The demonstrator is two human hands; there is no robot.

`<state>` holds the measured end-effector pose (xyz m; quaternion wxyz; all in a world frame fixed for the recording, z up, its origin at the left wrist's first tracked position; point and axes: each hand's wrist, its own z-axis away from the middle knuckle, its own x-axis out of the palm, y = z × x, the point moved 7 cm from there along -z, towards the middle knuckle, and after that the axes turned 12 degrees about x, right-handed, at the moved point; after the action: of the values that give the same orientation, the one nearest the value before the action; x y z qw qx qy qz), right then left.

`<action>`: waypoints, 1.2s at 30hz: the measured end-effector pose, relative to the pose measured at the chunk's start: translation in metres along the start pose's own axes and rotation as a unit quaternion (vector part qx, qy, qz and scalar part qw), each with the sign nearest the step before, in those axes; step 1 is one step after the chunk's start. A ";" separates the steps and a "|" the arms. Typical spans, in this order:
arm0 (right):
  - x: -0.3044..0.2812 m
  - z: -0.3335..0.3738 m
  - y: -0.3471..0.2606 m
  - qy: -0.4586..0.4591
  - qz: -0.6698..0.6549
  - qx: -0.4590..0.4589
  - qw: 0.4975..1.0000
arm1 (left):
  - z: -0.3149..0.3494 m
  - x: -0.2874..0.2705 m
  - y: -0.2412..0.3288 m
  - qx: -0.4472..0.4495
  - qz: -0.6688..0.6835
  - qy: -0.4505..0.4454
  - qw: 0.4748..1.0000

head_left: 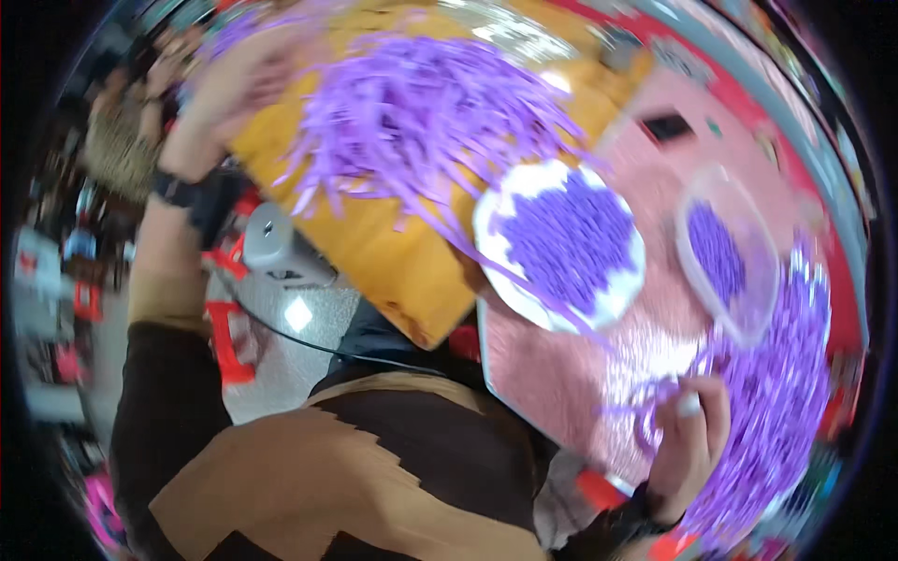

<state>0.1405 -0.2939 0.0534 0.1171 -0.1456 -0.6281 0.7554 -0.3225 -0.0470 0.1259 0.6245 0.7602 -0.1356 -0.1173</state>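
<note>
My left hand is at the far left, beside a heap of purple ribbon strips on a yellow-orange wooden board. Motion blurs its fingers, so their grip cannot be told. At the lower right, my right hand is closed, a thin purple ribbon curling out beside its fingertips. Something white wraps one finger. Between the hands stands a white scalloped plate piled with short, narrow purple pieces. A few long strips from the heap trail across the plate's left edge.
Right of the plate, a clear plastic tub holds more purple pieces. A large mass of shiny purple strips lies at the right. A dark flat object rests on the pink tabletop. A grey device with a cable stands below the board.
</note>
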 end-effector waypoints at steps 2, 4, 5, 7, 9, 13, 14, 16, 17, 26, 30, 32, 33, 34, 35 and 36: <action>0.001 0.005 -0.014 -0.029 -0.052 -0.005 0.998 | 0.002 0.128 0.048 0.202 -0.452 -0.108 0.862; 0.015 -0.002 -0.031 -0.094 -0.072 -0.040 0.992 | 0.017 0.172 0.045 0.177 -0.313 -0.181 0.915; 0.020 -0.003 -0.040 -0.105 -0.099 -0.051 0.988 | 0.027 0.199 0.046 0.112 -0.285 -0.248 0.919; 0.073 -0.004 -0.071 -0.160 -0.076 -0.089 0.980 | 0.053 0.204 0.051 0.171 -0.203 -0.270 0.926; 0.121 -0.005 -0.089 -0.205 -0.029 -0.079 0.975 | 0.062 0.197 0.047 0.187 -0.179 -0.254 0.932; 0.187 0.006 -0.097 -0.303 0.013 -0.045 0.952 | 0.068 0.188 0.035 0.171 -0.078 -0.251 0.949; 0.194 0.005 -0.094 -0.307 0.017 -0.043 0.951 | 0.069 0.184 0.034 0.179 -0.067 -0.254 0.948; 0.213 0.006 -0.090 -0.329 0.049 -0.102 0.938 | 0.073 0.170 0.030 0.178 -0.100 -0.235 0.950; 0.220 0.007 -0.093 -0.324 0.078 -0.141 0.932 | 0.074 0.165 0.029 0.181 -0.099 -0.230 0.951; 0.255 -0.006 -0.082 -0.311 0.021 -0.104 0.945 | 0.099 0.110 0.010 0.188 -0.076 -0.173 0.964; 0.265 -0.001 -0.076 -0.296 0.008 -0.043 0.954 | 0.105 0.093 0.002 0.177 -0.139 -0.164 0.960; 0.268 0.002 -0.073 -0.325 -0.004 -0.038 0.945 | 0.107 0.087 -0.006 0.201 -0.189 -0.198 0.941; 0.271 0.003 -0.072 -0.324 -0.003 -0.034 0.945 | 0.111 0.088 -0.009 0.226 -0.240 -0.230 0.915; 0.276 0.006 -0.074 -0.325 0.029 -0.060 0.943 | 0.112 0.088 -0.010 0.224 -0.237 -0.231 0.917; 0.279 0.009 -0.075 -0.325 0.061 -0.084 0.940 | 0.116 0.089 -0.007 0.221 -0.176 -0.240 0.929; 0.280 0.009 -0.072 -0.324 0.062 -0.079 0.941 | 0.119 0.091 -0.004 0.218 -0.113 -0.249 0.937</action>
<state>-0.1239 -0.1879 0.1056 -0.1514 0.0600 -0.6794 0.7154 -0.2788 -0.1874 0.0982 0.3725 0.8345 -0.2217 -0.3401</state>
